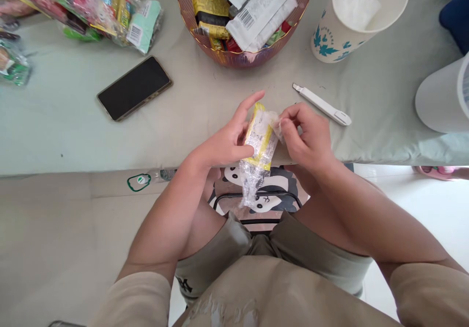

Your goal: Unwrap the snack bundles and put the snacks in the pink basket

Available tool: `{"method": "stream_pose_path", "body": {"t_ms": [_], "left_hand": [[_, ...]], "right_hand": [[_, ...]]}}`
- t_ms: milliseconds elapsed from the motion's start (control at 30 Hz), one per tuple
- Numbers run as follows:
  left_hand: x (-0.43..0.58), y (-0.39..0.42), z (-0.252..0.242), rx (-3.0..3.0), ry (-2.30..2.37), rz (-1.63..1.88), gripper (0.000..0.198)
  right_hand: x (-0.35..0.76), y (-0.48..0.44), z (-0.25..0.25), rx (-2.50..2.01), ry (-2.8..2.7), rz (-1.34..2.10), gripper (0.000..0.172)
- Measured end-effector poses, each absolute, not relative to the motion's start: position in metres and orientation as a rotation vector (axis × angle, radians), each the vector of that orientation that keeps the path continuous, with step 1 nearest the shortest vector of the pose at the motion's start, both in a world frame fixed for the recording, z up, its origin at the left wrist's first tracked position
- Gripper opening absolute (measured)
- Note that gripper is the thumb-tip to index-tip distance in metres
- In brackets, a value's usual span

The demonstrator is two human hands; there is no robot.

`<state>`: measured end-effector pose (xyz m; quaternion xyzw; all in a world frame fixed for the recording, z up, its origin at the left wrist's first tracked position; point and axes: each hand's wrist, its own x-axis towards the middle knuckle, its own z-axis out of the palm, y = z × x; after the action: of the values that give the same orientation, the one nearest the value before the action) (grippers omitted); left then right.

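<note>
A yellow-and-white snack packet (259, 139) in clear plastic wrap is held over the table's front edge. My left hand (234, 136) grips it from the left, thumb across its face and index finger stretched past its top. The fingers behind the packet are hidden. At its upper right corner, my right hand (306, 134) pinches a crumpled bit of the clear wrap (276, 124). A loose tail of wrap (250, 185) hangs below the packet. Just beyond my right hand lies a white utility knife (322, 104).
A reddish glass bowl (234, 60) of snack packets stands at the back middle. Left of it are a black phone (135, 87) and bagged snacks (110, 9). A paper bin (330, 43) holding white tissue and a white container (441, 97) stand at the right.
</note>
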<state>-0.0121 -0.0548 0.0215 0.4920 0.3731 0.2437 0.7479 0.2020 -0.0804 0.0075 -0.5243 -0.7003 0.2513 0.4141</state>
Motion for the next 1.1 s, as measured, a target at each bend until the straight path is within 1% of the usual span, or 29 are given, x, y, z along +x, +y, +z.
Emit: {"method": "stream_pose_path", "body": {"t_ms": [167, 300, 433, 567, 633, 700, 800, 967, 1100], "left_hand": [[-0.015, -0.052, 0.018, 1.069, 0.771, 0.485, 0.102], [-0.016, -0.053, 0.020, 1.034, 0.719, 0.432, 0.100], [-0.014, -0.053, 0.020, 1.020, 0.685, 0.408, 0.097], [-0.012, -0.051, 0.018, 1.027, 0.769, 0.521, 0.094], [-0.012, -0.051, 0.019, 1.032, 0.812, 0.542, 0.093], [-0.012, -0.051, 0.019, 1.045, 0.807, 0.528, 0.092], [-0.013, -0.052, 0.019, 1.064, 0.755, 0.496, 0.086], [-0.013, -0.053, 0.022, 1.047, 0.730, 0.512, 0.078], [-0.014, -0.052, 0.022, 1.083, 0.778, 0.504, 0.075]], "right_hand": [[0.227, -0.059, -0.016, -1.264, -1.424, 1.034, 0.019], [0.250, -0.037, -0.034, -1.259, -1.251, 1.157, 0.032], [0.255, -0.027, -0.035, -1.267, -1.169, 1.102, 0.034], [0.240, -0.039, -0.019, -1.226, -1.129, 1.143, 0.047], [0.231, -0.048, -0.010, -1.244, -1.229, 1.128, 0.046], [0.225, -0.055, -0.004, -1.276, -1.368, 1.026, 0.045], [0.224, -0.054, -0.006, -1.276, -1.396, 0.987, 0.053], [0.233, -0.043, -0.029, -1.243, -1.323, 1.146, 0.051], [0.239, -0.041, -0.035, -1.313, -1.278, 0.977, 0.048]]}}
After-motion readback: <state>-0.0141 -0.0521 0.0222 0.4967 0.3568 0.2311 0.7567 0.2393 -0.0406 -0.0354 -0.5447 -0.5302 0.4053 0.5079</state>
